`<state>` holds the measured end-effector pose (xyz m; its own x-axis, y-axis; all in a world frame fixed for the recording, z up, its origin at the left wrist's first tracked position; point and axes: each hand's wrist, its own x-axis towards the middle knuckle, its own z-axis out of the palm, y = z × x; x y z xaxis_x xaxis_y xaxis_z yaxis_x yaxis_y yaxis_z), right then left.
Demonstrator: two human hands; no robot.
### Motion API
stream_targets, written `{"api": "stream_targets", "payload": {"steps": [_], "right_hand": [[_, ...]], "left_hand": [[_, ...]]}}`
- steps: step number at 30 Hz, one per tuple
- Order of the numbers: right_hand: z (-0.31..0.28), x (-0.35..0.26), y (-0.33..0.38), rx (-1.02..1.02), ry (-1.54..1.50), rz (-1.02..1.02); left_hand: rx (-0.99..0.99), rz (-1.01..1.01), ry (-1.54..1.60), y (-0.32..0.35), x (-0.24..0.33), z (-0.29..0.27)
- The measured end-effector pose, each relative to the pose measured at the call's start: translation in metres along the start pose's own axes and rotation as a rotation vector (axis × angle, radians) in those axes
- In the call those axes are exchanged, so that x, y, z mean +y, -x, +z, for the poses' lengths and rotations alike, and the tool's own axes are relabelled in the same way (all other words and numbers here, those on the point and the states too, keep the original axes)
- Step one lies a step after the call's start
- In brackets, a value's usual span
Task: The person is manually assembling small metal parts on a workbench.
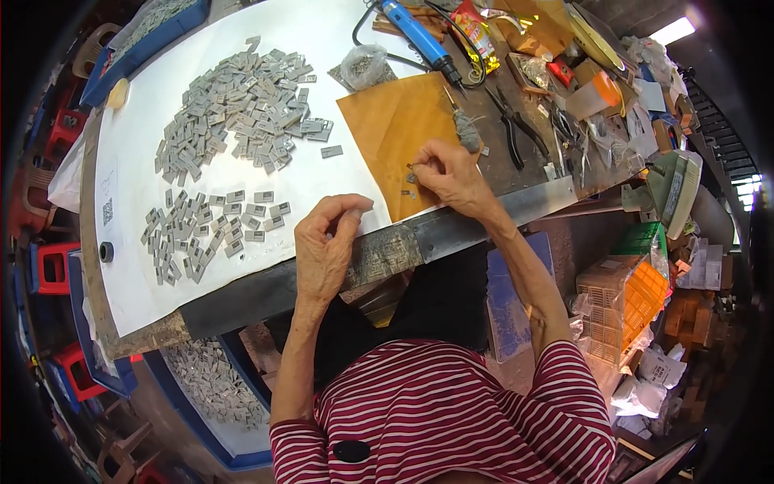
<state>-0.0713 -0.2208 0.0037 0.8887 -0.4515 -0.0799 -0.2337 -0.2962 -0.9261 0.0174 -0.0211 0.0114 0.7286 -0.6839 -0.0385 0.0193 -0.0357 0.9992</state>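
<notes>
My left hand (322, 246) hovers at the table's front edge, with thumb and fingers bent together; anything between them is too small to make out. My right hand (455, 179) is pinched closed over a brown sheet (387, 121), its fingertips beside a few tiny dark pieces (408, 193). What that pinch holds, if anything, I cannot make out. Left of the sheet, a large heap of small grey rectangular metal pieces (242, 105) covers part of the white paper (330, 173). Nearer me lies a looser spread of similar pieces (214, 230), with dark marks on them.
A blue electric screwdriver (419, 34), black-handled pliers (516, 125) and a bag of small parts (364, 66) lie at the back and right. Blue bins (234, 460) stand below the table's left side. An orange crate (609, 310) is at the right.
</notes>
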Motion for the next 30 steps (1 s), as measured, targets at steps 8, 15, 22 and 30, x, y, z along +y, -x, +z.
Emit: {"api": "stream_targets", "payload": {"steps": [8, 15, 22, 30], "right_hand": [[0.014, -0.029, 0.007, -0.257, -0.714, 0.339], [0.022, -0.037, 0.013, -0.265, -0.456, 0.276], [0.038, -0.043, 0.025, -0.039, 0.014, -0.149], [0.046, -0.033, 0.024, 0.132, 0.700, -0.884]], "left_hand": [[-0.008, 0.015, -0.071, -0.012, 0.005, 0.007], [-0.069, -0.010, -0.027, -0.012, 0.004, 0.006], [-0.107, -0.094, 0.139, -0.010, 0.005, 0.000], [-0.170, -0.195, 0.440, -0.010, -0.003, -0.005]]}}
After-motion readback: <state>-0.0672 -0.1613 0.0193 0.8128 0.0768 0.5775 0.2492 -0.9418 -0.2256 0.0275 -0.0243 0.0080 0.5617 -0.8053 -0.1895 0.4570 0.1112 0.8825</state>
